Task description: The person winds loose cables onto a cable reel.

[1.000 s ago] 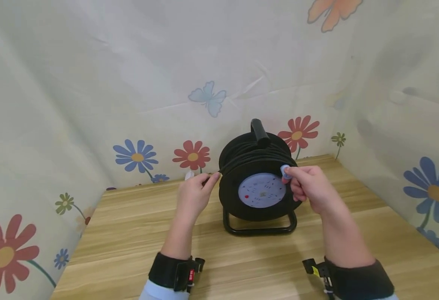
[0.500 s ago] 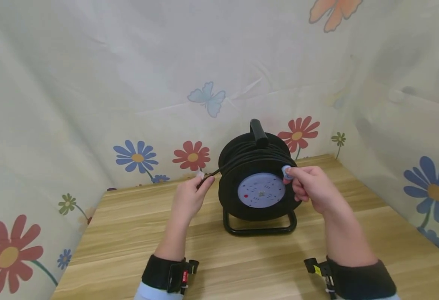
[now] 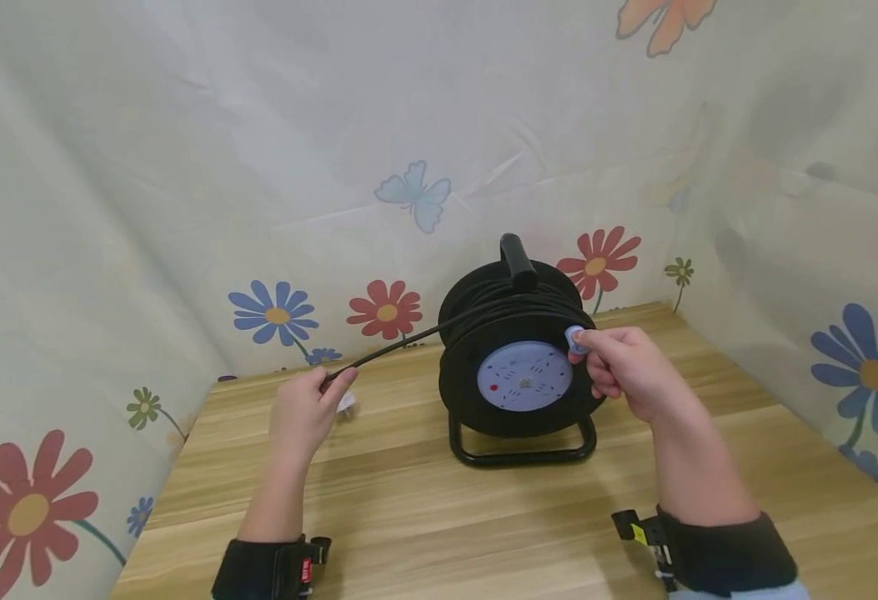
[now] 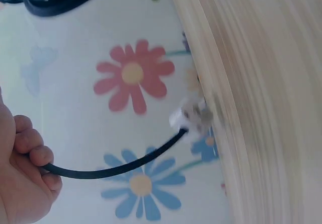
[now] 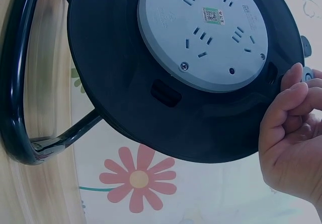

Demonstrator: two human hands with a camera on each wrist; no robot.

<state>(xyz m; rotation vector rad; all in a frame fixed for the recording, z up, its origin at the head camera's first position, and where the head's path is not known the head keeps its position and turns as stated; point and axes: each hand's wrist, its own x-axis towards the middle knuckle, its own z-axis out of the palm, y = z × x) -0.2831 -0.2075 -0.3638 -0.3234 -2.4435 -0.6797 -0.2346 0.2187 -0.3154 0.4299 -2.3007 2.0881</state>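
A black cable reel (image 3: 457,379) stands on its tube frame, its face carrying a round pale socket panel (image 3: 514,375). Left of it, my left hand (image 3: 303,421) grips the black cable (image 3: 401,342), which runs taut from the windings to my fingers. Past the hand, a short curved length ends in a white plug (image 4: 188,117), dangling near the table edge in the left wrist view. My right hand (image 3: 626,371) pinches the small light-blue knob (image 3: 574,339) at the reel's right rim. In the right wrist view, thumb and fingers (image 5: 292,98) close around that knob, partly hiding it.
The reel's carrying handle (image 3: 518,262) arches over the windings. Its base bar (image 3: 521,459) rests on the wood-grain table (image 3: 439,525). A flower-printed sheet (image 3: 273,192) rises behind and along both sides of the table.
My left hand has moved left and towards me, drawing the cable out in a longer line from the reel, with the plug trailing along. My right hand stays at the knob.
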